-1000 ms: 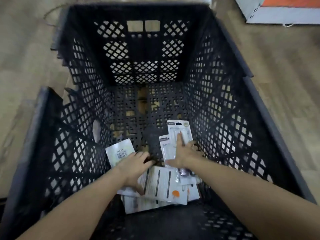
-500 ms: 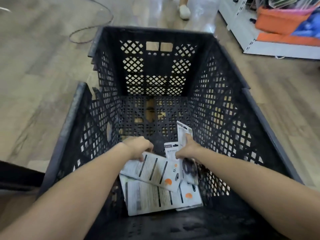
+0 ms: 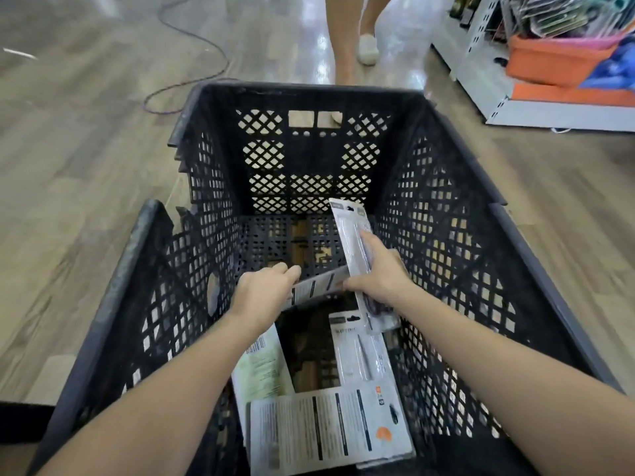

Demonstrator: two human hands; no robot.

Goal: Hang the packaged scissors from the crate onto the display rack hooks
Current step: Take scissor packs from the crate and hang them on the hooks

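Note:
Both my arms reach into a black lattice crate (image 3: 446, 235) on the floor. My right hand (image 3: 379, 273) grips a packaged scissors (image 3: 350, 231), held upright with its hang tab at the top. My left hand (image 3: 264, 293) holds another pack (image 3: 318, 288) by its left end, printed back facing up and nearly edge-on. Several more packs lie on the crate bottom: one face up (image 3: 360, 352), one back up (image 3: 330, 431), and a greenish one (image 3: 263, 367) partly under my left forearm.
A white display rack (image 3: 481, 49) with hanging goods and orange trays (image 3: 556, 60) stands at the far right. Another person's legs (image 3: 347, 39) stand just beyond the crate. A cable (image 3: 192, 73) loops on the wooden floor at the far left.
Both hands have lifted up from the crate bottom, each with a pack. The pile below is uncovered. The view has tilted up, showing more of the rack and the person.

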